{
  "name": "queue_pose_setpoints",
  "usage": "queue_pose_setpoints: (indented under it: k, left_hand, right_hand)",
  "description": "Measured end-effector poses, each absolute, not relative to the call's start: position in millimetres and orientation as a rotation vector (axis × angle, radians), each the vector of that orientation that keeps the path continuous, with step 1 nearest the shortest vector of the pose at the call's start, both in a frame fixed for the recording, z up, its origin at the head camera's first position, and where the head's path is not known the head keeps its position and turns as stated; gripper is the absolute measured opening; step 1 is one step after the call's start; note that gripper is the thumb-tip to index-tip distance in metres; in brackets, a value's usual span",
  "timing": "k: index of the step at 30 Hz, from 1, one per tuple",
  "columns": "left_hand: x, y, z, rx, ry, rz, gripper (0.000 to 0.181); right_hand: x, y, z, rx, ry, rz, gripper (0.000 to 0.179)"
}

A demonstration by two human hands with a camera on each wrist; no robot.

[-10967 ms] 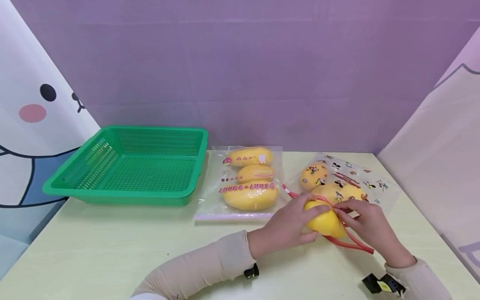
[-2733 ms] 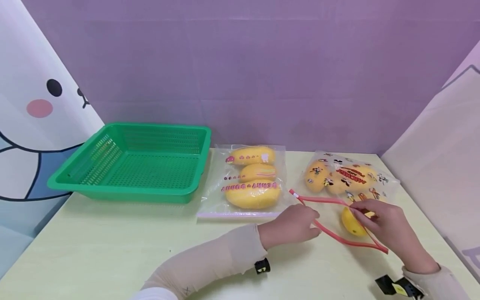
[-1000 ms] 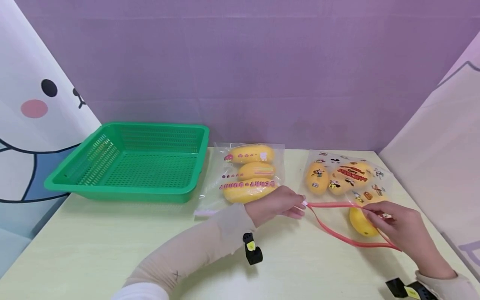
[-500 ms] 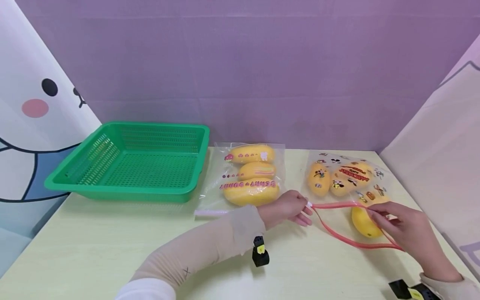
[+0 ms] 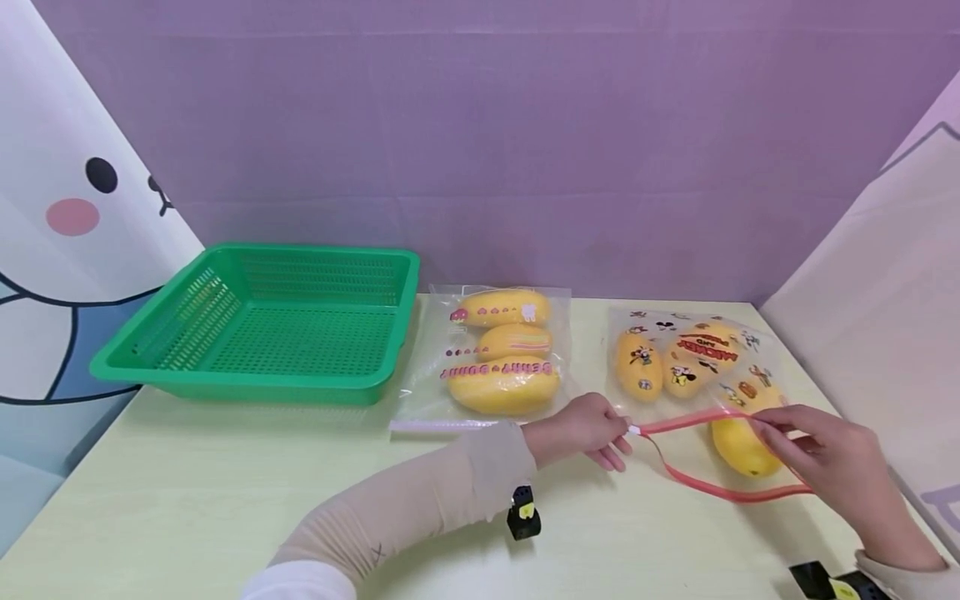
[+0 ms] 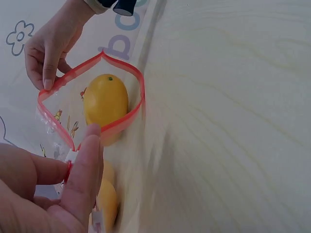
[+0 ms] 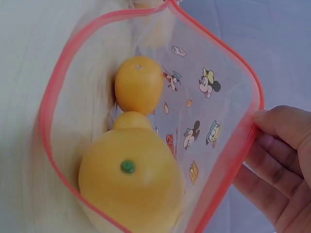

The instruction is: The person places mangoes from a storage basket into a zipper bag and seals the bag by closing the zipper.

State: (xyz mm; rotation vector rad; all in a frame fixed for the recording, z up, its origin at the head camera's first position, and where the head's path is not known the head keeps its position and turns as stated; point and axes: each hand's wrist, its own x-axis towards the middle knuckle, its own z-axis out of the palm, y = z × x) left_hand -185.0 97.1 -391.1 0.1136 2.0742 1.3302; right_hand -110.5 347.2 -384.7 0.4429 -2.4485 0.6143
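Observation:
A clear zip bag with cartoon prints (image 5: 707,348) lies on the right, its red-edged mouth (image 5: 738,494) spread wide toward me. Inside are three yellow mangoes; the nearest mango (image 5: 746,450) sits just within the opening, its green stem end (image 7: 128,166) facing out in the right wrist view. My left hand (image 5: 592,427) pinches the bag's left corner at the white zip end (image 5: 634,430), its other fingers extended. With thumb and fingers, my right hand (image 5: 832,454) pinches the upper red edge and holds it raised off the lower one.
A second zip bag with pink lettering (image 5: 420,383), holding three mangoes (image 5: 504,390), lies flat left of the hands. Farther left stands a green plastic basket (image 5: 247,387). A purple cloth (image 5: 480,150) hangs behind the table (image 5: 225,500), with printed panels at both sides.
Earlier both hands were at the nearest mango in the bag's mouth. The left hand then moved to the zip corner; over the last second both hands and the mouth shifted slightly right and toward me.

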Motion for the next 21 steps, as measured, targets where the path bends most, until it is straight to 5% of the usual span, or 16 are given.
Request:
queue_pose_setpoints:
  k: [21]
  left_hand:
    - [-166.8, 100.7, -401.7, 0.198, 1.928, 1.455, 0.016]
  right_hand:
    - [-88.3, 336.8, -372.1, 0.336, -2.444, 0.675, 0.032]
